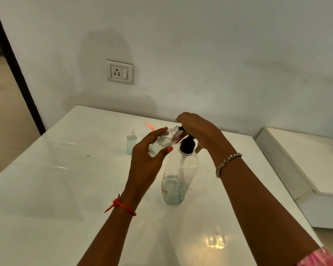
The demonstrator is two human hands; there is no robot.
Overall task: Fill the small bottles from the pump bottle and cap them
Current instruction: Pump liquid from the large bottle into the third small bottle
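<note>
Filling the small open bottle (162, 142) right now, gripping it tilted and up off the table in the left hand (146, 162), fingers and thumb curling round the clear body, leaning the neck in toward the black nozzle (180, 128) and holding it just about at the tip. Looking partly filled already, maybe around halfway, though struggling to call a level with clear liquid in a clear bottle. Not wearing a cap yet, and not spotting a loose cap anywhere either. Pressing on the pump bottle (178, 181) with the right hand (198, 131), fingers curling over the pump top and hiding most of it, so no telling how far down. Standing upright on the white table (46, 189), holding roughly a third of its liquid at the bottom, so probably carrying enough for finishing this one. Further back and to the left, well apart from the action: a second small bottle (131, 144), showing a bluish-green tint, wearing a pale top, so guessing filled and capped. Beyond that, something pink (151, 126) lying flat near the far edge, too blurry for naming. Reckoning about midway then: done with one bottle, filling another, capping left to do, not seeing any more empties waiting.
</note>
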